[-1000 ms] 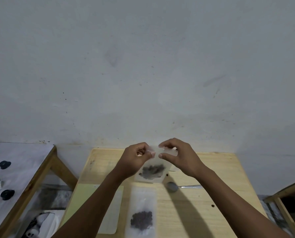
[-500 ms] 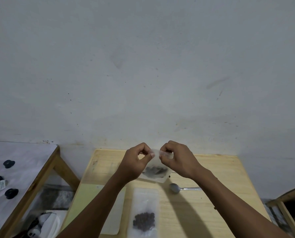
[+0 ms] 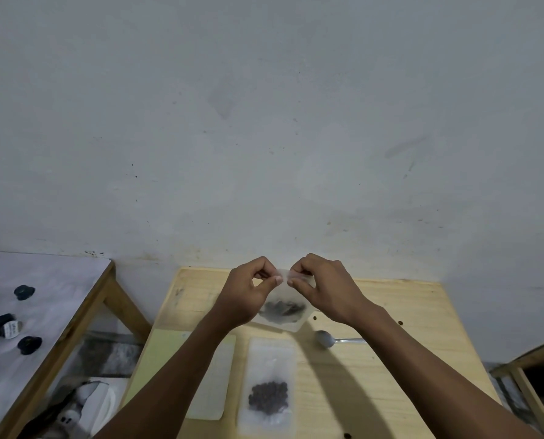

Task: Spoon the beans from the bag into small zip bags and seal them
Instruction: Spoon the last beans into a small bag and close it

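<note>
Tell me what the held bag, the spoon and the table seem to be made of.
Held bag: thin clear plastic, slightly frosted; the dark beans show through it.
Spoon: looks like metal, grey with a dull sheen on bowl and handle.
Table: pale wood or wood laminate, matte; straight grain lines run across it, and which of the two cannot be told.

A wooden table [image 3: 422, 312] carries a spoon [image 3: 326, 339] and a bean bag [image 3: 269, 388].

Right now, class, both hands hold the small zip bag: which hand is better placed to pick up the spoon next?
Right hand, probably: the spoon lies just below its wrist, while the left hand would have to cross the zip bag.
</note>
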Available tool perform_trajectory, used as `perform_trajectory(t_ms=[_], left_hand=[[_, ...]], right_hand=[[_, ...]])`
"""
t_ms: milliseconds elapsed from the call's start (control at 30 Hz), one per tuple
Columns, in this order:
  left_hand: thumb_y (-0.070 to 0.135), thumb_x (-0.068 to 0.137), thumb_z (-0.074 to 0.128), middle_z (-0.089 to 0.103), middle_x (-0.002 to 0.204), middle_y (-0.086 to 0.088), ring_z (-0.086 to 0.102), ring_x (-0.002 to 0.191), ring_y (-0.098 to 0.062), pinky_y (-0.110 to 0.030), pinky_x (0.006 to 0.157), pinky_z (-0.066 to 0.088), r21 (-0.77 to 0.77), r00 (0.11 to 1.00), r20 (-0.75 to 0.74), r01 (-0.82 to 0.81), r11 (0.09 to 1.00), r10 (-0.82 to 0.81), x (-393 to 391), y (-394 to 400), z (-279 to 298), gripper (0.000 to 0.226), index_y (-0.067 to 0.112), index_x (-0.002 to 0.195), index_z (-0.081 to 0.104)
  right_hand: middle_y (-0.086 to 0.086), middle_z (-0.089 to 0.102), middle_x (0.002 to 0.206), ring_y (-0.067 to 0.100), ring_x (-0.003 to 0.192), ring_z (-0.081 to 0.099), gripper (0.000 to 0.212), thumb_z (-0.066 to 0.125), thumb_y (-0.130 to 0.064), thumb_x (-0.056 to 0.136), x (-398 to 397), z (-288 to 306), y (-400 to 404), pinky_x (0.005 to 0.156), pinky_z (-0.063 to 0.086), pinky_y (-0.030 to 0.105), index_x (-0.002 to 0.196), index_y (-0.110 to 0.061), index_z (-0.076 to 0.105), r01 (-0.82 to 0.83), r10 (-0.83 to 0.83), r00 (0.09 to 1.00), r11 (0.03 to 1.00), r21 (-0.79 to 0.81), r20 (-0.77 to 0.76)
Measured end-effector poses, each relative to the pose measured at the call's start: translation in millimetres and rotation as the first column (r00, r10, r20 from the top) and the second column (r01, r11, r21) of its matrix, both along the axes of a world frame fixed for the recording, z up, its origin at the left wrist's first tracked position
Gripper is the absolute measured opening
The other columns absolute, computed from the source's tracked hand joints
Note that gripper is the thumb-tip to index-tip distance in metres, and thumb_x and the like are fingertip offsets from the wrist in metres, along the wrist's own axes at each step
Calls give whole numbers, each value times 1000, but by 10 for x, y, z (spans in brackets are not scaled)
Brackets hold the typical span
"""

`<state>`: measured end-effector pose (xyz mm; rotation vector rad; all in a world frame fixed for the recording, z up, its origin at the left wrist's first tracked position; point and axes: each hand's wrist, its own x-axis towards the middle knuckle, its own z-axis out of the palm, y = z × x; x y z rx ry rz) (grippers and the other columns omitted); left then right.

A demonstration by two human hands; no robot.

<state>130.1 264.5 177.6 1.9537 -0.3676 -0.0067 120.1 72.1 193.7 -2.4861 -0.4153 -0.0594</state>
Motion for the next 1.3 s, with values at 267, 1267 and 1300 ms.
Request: perform_trajectory(t_ms=[267,1267,1300], left_hand=[[15,90,67,71,78,-5,66,82,-28,-31,79,50,-73,992,-122,-25,997,16,-10,180,38,14,13,78,61],[30,96,58,65,75,2,61,70,-11,-30,66,51,-204,911,-393,-220,954,126,-189,170,-126,17,15,92,65],[32,96,58,64,73,5,60,66,-8,-27,63,49,-156,908,-402,-192,969,115,-203,185,-157,18,17,93,66]], right_hand=[[-17,58,90,9,83,54,14,58,-35,94,-71,-33,-133,82,42,34,91,-23,63,21,-20,1000,999,-33,25],[12,52,81,22,62,51,22,63,-19,94,-230,-277,120,52,49,31,82,-2,57,554,-119,819,424,717,-562],[11,52,79,22,60,49,22,64,-21,93,-209,-286,126,50,47,30,81,-4,57,588,-130,799,379,715,-588]])
